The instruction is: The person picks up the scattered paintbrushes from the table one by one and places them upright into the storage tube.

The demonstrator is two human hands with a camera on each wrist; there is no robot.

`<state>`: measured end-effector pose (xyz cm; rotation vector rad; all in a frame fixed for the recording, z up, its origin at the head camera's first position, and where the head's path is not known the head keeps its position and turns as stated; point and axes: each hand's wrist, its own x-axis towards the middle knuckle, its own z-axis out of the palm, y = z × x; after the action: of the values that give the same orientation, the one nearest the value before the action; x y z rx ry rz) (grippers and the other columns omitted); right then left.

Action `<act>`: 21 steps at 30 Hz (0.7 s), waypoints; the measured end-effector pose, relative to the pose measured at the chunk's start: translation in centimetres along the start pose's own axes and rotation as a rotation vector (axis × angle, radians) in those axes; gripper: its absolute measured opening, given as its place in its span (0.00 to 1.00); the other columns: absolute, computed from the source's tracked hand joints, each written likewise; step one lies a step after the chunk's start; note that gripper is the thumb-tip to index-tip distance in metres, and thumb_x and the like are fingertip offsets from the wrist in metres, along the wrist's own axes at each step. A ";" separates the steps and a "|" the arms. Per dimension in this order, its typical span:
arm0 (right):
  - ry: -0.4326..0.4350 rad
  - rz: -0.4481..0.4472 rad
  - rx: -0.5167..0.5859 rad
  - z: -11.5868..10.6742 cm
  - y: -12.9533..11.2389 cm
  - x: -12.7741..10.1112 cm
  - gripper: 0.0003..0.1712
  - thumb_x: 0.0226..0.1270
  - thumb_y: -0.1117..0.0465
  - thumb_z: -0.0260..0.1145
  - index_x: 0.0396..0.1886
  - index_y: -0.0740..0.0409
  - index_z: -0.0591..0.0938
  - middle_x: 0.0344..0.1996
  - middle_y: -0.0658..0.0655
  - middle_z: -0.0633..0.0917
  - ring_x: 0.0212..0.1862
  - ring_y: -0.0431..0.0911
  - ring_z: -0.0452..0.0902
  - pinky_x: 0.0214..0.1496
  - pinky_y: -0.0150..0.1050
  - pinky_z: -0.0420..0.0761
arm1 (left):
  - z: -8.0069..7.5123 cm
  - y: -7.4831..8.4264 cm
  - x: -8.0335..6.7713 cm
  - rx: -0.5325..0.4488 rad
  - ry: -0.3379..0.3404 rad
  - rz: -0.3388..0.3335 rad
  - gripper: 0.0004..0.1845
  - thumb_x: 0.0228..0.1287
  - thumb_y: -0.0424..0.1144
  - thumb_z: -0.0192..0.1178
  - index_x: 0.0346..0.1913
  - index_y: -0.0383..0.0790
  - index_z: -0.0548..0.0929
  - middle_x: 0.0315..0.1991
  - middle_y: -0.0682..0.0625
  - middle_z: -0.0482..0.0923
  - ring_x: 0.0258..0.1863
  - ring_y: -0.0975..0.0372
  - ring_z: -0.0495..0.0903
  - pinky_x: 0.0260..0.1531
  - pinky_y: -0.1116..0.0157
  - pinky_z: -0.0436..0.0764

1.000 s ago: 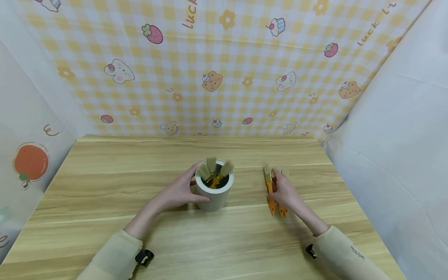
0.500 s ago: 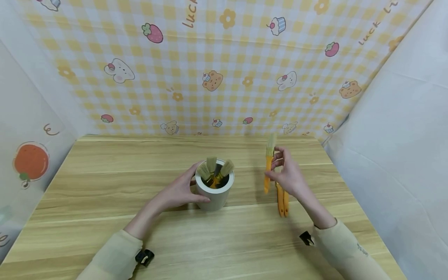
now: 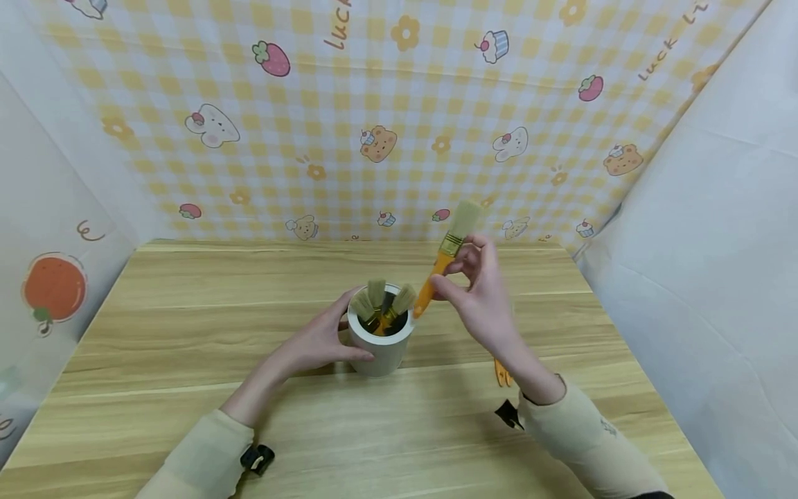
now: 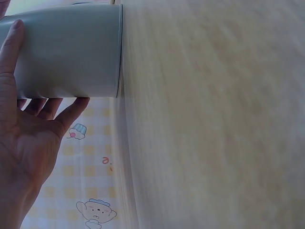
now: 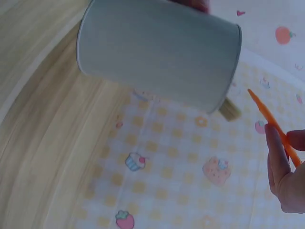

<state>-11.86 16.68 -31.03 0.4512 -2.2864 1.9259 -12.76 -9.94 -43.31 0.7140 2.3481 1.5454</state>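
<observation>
A pale grey cylindrical pot (image 3: 382, 357) stands upright on the wooden table, with several bristle paintbrushes (image 3: 377, 291) sticking out of its mouth, bristles up. My left hand (image 3: 321, 343) grips the pot's left side, thumb in front and fingers behind; the left wrist view shows the hand (image 4: 28, 143) wrapped round its wall. My right hand (image 3: 483, 298) pinches a paintbrush (image 3: 450, 246) by its orange handle, bristles up and leaning right. The handle's lower tip is close to the pot's right rim; in the right wrist view the orange handle (image 5: 267, 113) appears apart from the pot.
Orange handles of further brushes (image 3: 502, 373) lie on the table at the right, partly hidden beneath my right forearm. Behind the table (image 3: 206, 346) hangs a yellow checked cloth (image 3: 349, 104). White cloth walls (image 3: 704, 229) stand on both sides.
My right hand has lifted one paintbrush off the table and carried it up and left to the pot, tilting it. The left hand and the pot have stayed put.
</observation>
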 end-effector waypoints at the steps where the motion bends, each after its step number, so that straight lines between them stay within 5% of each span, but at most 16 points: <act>1: -0.008 -0.023 -0.002 0.5 0.0 -0.1 0.34 0.64 0.80 0.65 0.63 0.58 0.60 0.45 0.58 0.77 0.44 0.45 0.79 0.40 0.46 0.93 | 0.0 0.0 0.0 -0.001 -0.002 0.001 0.59 0.50 0.46 0.82 0.79 0.68 0.53 0.75 0.51 0.66 0.76 0.49 0.67 0.73 0.37 0.69; 10: -0.031 -0.215 -0.266 2.5 1.7 -1.0 0.25 0.71 0.71 0.67 0.61 0.63 0.66 0.43 0.62 0.83 0.42 0.46 0.84 0.41 0.34 0.90 | -0.1 0.1 0.0 -0.008 -0.006 -0.007 0.59 0.50 0.47 0.82 0.79 0.71 0.52 0.73 0.52 0.68 0.75 0.50 0.69 0.73 0.37 0.69; 21: -0.039 -0.321 -0.499 2.9 3.0 -1.0 0.18 0.69 0.63 0.72 0.54 0.58 0.76 0.44 0.55 0.87 0.51 0.49 0.84 0.59 0.50 0.86 | 0.0 -0.2 -0.1 0.001 0.002 -0.009 0.59 0.51 0.47 0.82 0.79 0.70 0.53 0.74 0.52 0.66 0.76 0.51 0.67 0.73 0.37 0.70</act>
<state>-11.54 14.46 -34.71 0.7338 -2.4189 1.1593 -12.75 -10.05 -43.46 0.7021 2.3504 1.5423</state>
